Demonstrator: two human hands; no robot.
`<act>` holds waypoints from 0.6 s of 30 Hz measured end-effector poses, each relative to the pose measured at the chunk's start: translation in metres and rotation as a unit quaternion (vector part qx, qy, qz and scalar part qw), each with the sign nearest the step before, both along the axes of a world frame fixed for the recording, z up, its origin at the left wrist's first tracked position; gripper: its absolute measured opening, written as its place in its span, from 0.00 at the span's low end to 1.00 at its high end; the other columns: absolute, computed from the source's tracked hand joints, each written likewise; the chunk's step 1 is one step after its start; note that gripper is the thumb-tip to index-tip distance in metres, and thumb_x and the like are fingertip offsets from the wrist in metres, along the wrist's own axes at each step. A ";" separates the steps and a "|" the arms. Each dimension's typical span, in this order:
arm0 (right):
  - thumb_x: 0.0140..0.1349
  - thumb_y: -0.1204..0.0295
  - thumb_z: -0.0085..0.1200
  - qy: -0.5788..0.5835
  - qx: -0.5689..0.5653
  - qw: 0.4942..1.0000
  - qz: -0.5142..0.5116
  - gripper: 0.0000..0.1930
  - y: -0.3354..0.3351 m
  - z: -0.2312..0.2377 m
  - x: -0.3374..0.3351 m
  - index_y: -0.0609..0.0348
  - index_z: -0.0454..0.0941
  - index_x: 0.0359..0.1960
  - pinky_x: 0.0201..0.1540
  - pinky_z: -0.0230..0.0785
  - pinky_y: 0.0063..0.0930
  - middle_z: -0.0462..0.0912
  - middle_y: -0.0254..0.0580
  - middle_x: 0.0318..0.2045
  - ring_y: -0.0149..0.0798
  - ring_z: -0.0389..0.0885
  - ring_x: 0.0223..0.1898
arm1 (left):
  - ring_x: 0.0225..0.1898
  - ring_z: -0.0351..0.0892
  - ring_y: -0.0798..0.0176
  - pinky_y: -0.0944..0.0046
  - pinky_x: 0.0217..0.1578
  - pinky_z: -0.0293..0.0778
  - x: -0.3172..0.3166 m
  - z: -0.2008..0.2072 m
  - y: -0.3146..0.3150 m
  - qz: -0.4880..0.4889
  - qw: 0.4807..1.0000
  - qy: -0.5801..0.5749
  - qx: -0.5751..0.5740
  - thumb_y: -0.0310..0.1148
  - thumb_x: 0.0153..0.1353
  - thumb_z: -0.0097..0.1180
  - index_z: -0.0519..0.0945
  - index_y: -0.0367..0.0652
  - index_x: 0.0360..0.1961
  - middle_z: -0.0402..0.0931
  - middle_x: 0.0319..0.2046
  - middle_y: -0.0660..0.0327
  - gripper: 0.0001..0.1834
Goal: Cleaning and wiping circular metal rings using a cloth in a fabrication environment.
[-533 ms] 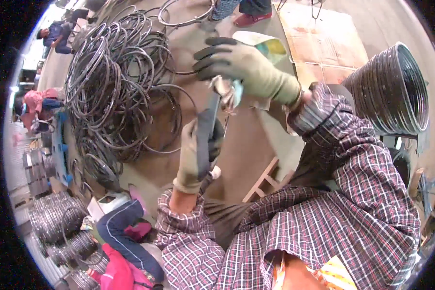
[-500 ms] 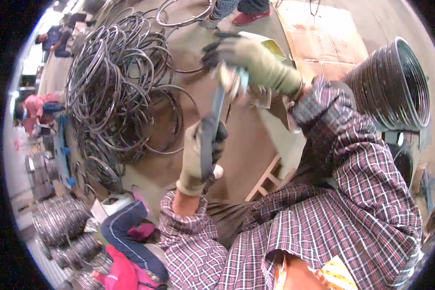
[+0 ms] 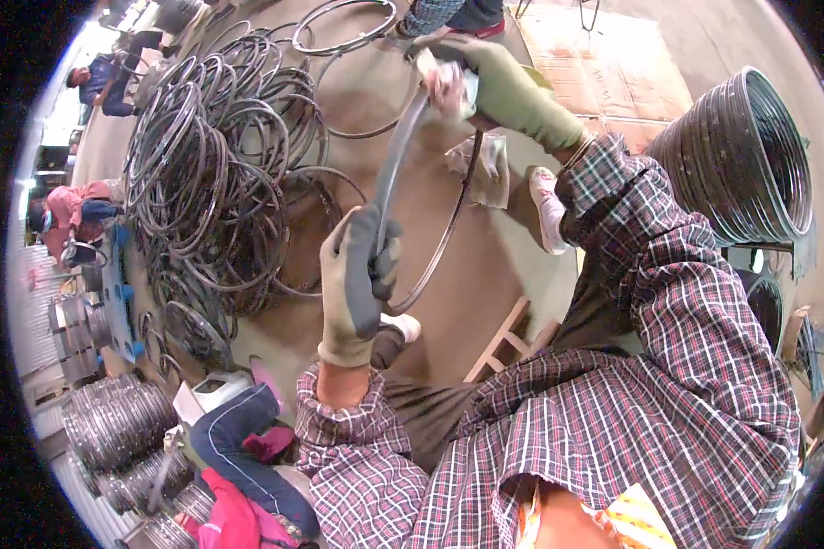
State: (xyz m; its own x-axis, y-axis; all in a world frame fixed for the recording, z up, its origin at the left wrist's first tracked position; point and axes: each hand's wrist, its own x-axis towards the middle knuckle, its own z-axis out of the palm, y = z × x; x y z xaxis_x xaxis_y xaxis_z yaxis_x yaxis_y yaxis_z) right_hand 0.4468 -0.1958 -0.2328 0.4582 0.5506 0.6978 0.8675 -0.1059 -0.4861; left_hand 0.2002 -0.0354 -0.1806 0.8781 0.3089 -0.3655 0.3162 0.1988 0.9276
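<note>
Gripping the rim [image 3: 399,160], the left hand [image 3: 362,274] sits below the right hand [image 3: 499,82], which holds a rag [image 3: 449,90] to it; handling seems midway, a loose heap [image 3: 215,174] left of both, a stack [image 3: 719,165] right.

the brown floor [image 3: 490,265] seems passable right of the held hoop [image 3: 395,165], tangled rims [image 3: 224,165] barring left.

A person [image 3: 540,430] in a plaid shirt [image 3: 613,421] clasps a grey rim [image 3: 396,160] in the gloved left grip [image 3: 364,274] while the gloved right grip [image 3: 471,69] holds a pale cloth [image 3: 450,91] at its far side; a tangled heap of rims [image 3: 220,165] lies at left, a close-packed stack [image 3: 719,169] at right.
</note>
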 end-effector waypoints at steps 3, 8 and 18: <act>0.64 0.73 0.48 0.405 0.030 0.914 0.001 0.14 -0.019 0.002 0.013 0.62 0.76 0.50 0.48 0.71 0.29 0.82 0.44 0.39 0.37 0.80 0.42 | 0.13 0.57 0.80 0.78 0.12 0.51 0.003 0.000 0.007 0.006 0.999 -0.040 -0.032 0.46 0.69 0.48 0.75 0.42 0.34 0.65 0.17 0.72 0.17; 0.66 0.71 0.48 0.248 -0.010 0.967 -0.064 0.11 -0.035 -0.036 0.035 0.60 0.76 0.47 0.45 0.73 0.28 0.80 0.41 0.37 0.33 0.79 0.40 | 0.13 0.52 0.77 0.74 0.11 0.49 -0.012 -0.026 0.058 0.019 0.939 -0.127 -0.320 0.43 0.70 0.46 0.74 0.42 0.43 0.57 0.18 0.72 0.15; 0.46 0.74 0.54 -0.254 -0.088 0.951 0.153 0.25 0.055 0.031 -0.105 0.42 0.77 0.50 0.68 0.55 0.47 0.73 0.35 0.52 0.43 0.68 0.59 | 0.34 0.73 0.66 0.66 0.34 0.72 -0.005 -0.062 0.044 0.014 0.976 -0.167 -0.140 0.39 0.68 0.45 0.72 0.38 0.54 0.72 0.37 0.61 0.20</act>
State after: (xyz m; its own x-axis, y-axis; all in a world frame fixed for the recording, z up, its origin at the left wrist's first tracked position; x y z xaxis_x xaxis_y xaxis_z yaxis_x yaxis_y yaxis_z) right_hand 0.3415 -0.1405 -0.2018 -0.1140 0.7327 0.6709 0.9889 0.1488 0.0056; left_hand 0.1950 0.0084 -0.2426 0.9554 0.2638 -0.1330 -0.0047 0.4636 0.8860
